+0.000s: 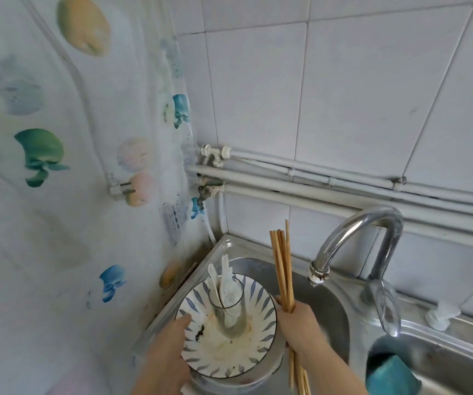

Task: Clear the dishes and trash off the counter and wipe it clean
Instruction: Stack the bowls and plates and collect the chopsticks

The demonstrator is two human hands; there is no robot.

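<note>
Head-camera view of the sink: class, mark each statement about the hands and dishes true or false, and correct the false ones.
1. The right hand holds a bundle of wooden chopsticks. True.
2. A drinking glass holding white spoons stands on the leaf-patterned plate. True.
3. Water runs from the faucet. False: no stream shows.
4. The left hand hangs free of the plate. False: its grip is on the plate's left rim.
5. The plate is clean. False: it carries food smears.
</note>
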